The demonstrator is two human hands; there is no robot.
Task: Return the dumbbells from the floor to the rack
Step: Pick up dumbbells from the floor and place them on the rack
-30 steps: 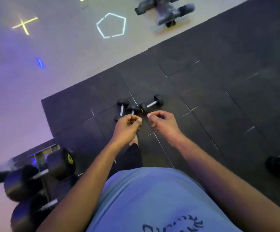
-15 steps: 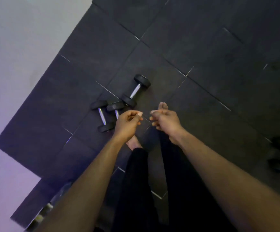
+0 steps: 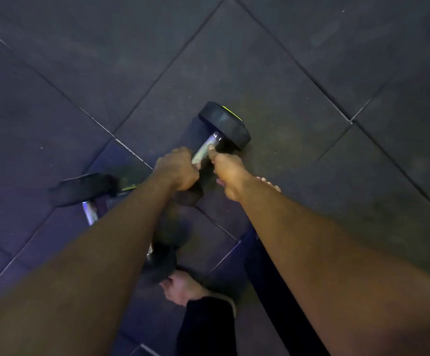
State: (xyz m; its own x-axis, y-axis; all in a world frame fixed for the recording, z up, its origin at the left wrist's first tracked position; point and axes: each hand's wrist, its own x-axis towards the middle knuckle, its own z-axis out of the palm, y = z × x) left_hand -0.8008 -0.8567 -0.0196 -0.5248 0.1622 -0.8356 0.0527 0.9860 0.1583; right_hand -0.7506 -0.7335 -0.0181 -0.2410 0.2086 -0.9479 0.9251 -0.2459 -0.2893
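Left hand (image 3: 176, 168) and right hand (image 3: 225, 167) around one dumbbell (image 3: 223, 125) handle.

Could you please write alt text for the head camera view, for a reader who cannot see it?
Both hands reach down to a dumbbell on dark floor mats: the left hand wraps its handle, the right hand touches it. A second dumbbell lies to the left, near bare feet.

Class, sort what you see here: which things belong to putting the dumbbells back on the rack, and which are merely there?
Part of the job:
- gripped dumbbell
- second dumbbell, on the floor
- left hand, closed on the handle
- right hand, at the handle

Merely there:
- rubber floor tiles
- bare feet
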